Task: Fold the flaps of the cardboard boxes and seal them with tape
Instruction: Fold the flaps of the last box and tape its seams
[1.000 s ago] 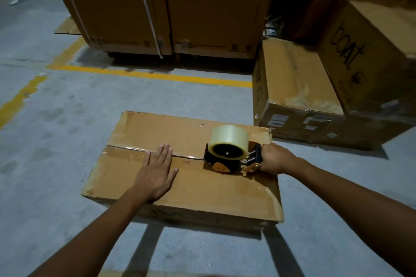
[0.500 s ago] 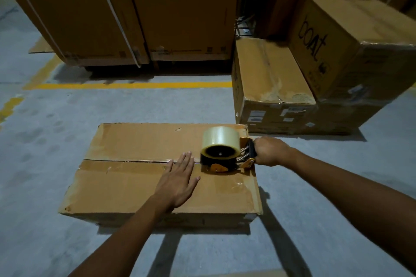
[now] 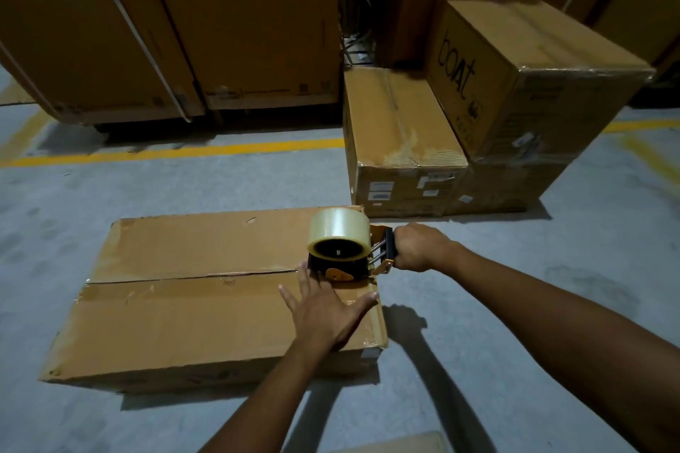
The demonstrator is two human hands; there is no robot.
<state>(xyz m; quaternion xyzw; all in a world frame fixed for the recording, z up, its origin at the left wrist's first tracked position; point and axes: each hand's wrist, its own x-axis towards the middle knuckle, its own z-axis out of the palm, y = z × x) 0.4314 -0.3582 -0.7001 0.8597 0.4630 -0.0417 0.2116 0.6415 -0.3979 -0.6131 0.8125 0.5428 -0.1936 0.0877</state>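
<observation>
The cardboard box (image 3: 176, 309) lies on the floor at 8 o'clock, flaps folded shut, contents hidden. The left hand (image 3: 323, 309) presses flat on it with fingers spread, just beside the tape dispenser (image 3: 340, 250). The right hand (image 3: 419, 246) grips the dispenser's handle. If that press slackens, the flaps may gape and the tape wrinkle off the seam (image 3: 184, 278). The stacked boxes (image 3: 401, 129) at 2 o'clock are closed too.
</observation>
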